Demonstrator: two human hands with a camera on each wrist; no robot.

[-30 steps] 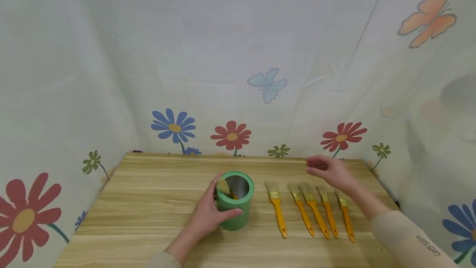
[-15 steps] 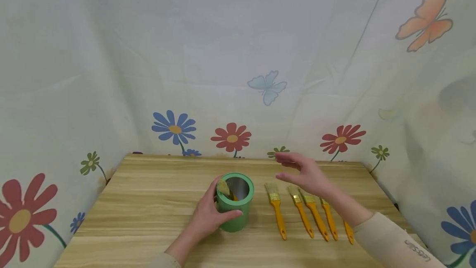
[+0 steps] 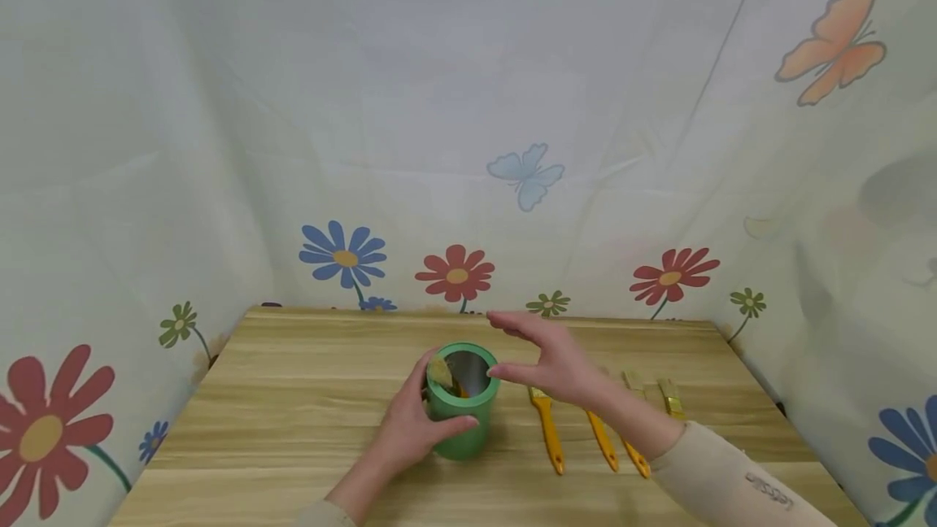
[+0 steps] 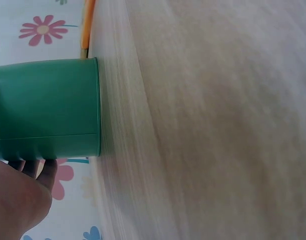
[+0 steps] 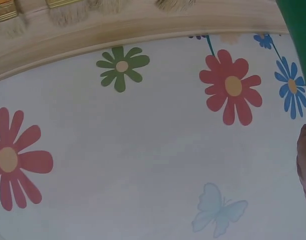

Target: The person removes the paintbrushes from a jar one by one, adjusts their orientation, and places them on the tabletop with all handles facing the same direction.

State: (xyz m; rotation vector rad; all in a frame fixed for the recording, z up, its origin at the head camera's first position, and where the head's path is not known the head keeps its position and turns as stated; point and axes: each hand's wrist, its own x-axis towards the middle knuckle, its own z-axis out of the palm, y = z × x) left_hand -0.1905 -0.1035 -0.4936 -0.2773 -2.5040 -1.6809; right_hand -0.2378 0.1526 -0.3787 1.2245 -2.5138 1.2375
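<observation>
My left hand [image 3: 410, 423] grips a green can [image 3: 476, 439] from its left side, thumb across the front. The can stands upright on the wooden table. Inside leans a paintbrush, bristles [image 3: 440, 372] up at the left rim. My right hand [image 3: 562, 363] holds nothing; its fingers are spread from the thumb, whose tip is at the can's right rim. Whether it touches cannot be told. In the left wrist view, fingers of my left hand [image 4: 23, 200] curl behind the can [image 4: 48, 105]. The right wrist view catches only part of my right hand [image 5: 305, 165].
Several orange-handled paintbrushes [image 3: 549, 433] lie in a row right of the can, partly hidden beneath my right forearm. Another brush's bristles [image 3: 668, 397] show beyond the arm. A flower-printed cloth [image 3: 388, 104] hangs behind the table [image 3: 293, 397].
My right hand has moved left from above the rightmost brushes to the can's rim, and its thumb and fingers have spread apart. The left hand and can have stayed in place.
</observation>
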